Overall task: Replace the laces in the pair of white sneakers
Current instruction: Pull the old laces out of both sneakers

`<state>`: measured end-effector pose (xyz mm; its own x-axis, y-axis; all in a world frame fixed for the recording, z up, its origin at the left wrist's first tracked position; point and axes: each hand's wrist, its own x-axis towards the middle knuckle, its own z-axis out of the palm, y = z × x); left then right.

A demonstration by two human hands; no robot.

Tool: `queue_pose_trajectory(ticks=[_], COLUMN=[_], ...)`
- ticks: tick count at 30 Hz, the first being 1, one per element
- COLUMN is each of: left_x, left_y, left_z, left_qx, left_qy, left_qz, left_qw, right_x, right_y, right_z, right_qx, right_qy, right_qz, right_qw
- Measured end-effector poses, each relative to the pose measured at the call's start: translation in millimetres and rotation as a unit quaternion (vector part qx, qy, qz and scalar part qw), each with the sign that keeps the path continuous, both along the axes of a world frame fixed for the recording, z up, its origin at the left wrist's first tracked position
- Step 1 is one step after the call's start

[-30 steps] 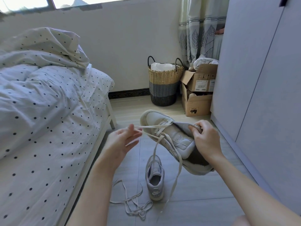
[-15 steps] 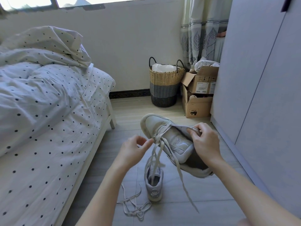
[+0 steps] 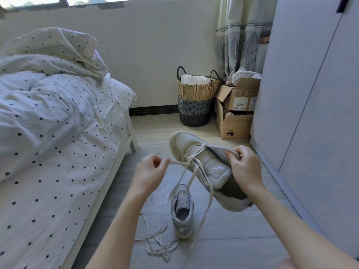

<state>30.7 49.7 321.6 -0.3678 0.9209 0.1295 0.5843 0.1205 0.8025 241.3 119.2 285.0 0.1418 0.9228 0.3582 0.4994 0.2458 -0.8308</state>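
One white sneaker (image 3: pixel 204 164) half-laced, cream lace (image 3: pixel 180 163) dangling.

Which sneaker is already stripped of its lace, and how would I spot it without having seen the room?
Start at the polka-dot bed on the left and look at the grey floor beside its white frame. The unlaced grey-white sneaker stands there, heel toward the camera, beside a loose pale lace pile. Unlike the held white sneaker, no hand touches it.
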Motion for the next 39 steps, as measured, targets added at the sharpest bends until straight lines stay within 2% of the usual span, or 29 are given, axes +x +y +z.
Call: queue_pose_trajectory(ticks=[3, 5, 7, 9, 10, 11, 12, 15, 17, 18, 23, 28, 32, 39], left_x=[-8, -6, 0, 6, 9, 11, 13, 18, 19, 20, 21, 18, 29, 23], left_y=[-3, -6, -7, -6, -5, -4, -2, 1, 2, 3, 0, -2, -5, -12], left_z=[7, 11, 13, 16, 16, 15, 12, -2, -12, -14, -8, -6, -2, 11], left_qx=[0.114, 0.175, 0.21, 0.209, 0.196, 0.179, 0.154, 0.039, -0.015, -0.02, 0.061, 0.08, 0.141, 0.192], left_qy=[-0.069, -0.094, -0.182, -0.325, -0.367, -0.36, -0.319, -0.105, 0.014, 0.04, 0.069, 0.098, 0.091, 0.008], left_qz=[0.063, 0.07, 0.032, -0.046, -0.083, -0.105, -0.115, -0.096, -0.087, -0.085, -0.051, -0.014, -0.073, -0.032], left_qw=[0.989, 0.977, 0.96, 0.921, 0.906, 0.91, 0.928, 0.989, 0.996, 0.995, 0.994, 0.992, 0.983, 0.981], right_x=[5, 8, 9, 8, 6, 4, 2, -5, -8, -9, -10, -8, -6, -3], right_y=[4, 5, 4, 2, 0, -2, -4, -9, -11, -12, -13, -8, -5, 3], right_z=[-1, -1, -2, -2, -1, 1, 2, 9, 13, 15, 19, 12, 10, 9], right_qx=[-0.032, -0.042, -0.044, -0.034, -0.023, -0.008, 0.007, 0.034, 0.036, 0.034, 0.028, 0.013, -0.006, -0.073], right_qy=[-0.005, -0.01, -0.016, -0.026, -0.031, -0.038, -0.045, -0.032, -0.003, 0.011, 0.036, 0.016, 0.033, 0.131], right_qz=[-0.053, -0.071, -0.072, -0.059, -0.049, -0.038, -0.026, -0.003, 0.007, 0.011, 0.012, 0.006, -0.003, -0.03], right_qw=[0.998, 0.997, 0.996, 0.997, 0.998, 0.999, 0.999, 0.999, 0.999, 0.999, 0.999, 1.0, 0.999, 0.988])
